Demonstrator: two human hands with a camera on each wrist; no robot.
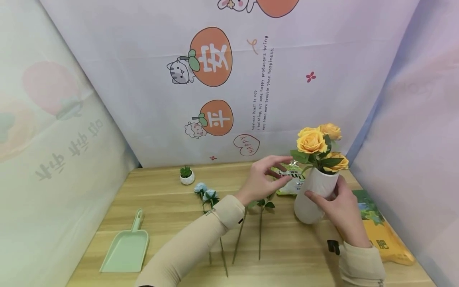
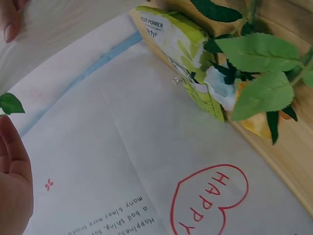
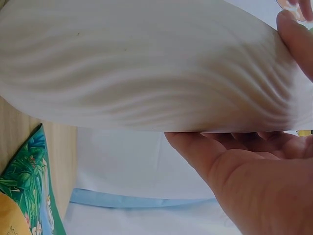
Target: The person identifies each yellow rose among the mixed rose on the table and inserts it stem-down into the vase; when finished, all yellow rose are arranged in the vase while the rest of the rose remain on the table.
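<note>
My right hand (image 1: 344, 211) grips a white vase (image 1: 313, 195) round its side, thumb in front and fingers behind. The vase leans, its upper end to the right, and its side shows wavy ridges in the right wrist view. Several yellow roses (image 1: 311, 141) with green leaves stand out of its mouth. Left of the blooms is my left hand (image 1: 265, 179), its fingers relaxed and apart, holding nothing; in the left wrist view a small leaf (image 2: 11, 103) shows just above its fingertips. Beneath the left arm lie leafy stems (image 1: 259, 231), their upper ends partly hidden by the hand.
Blue roses (image 1: 209, 195) on long stems lie mid-table, partly under the left sleeve. A small potted succulent (image 1: 187, 176) stands at the back, a green dustpan (image 1: 125, 249) lies at left. A green-white packet (image 1: 288, 181) is behind the vase; a yellow-green bag (image 1: 387, 235) lies at right.
</note>
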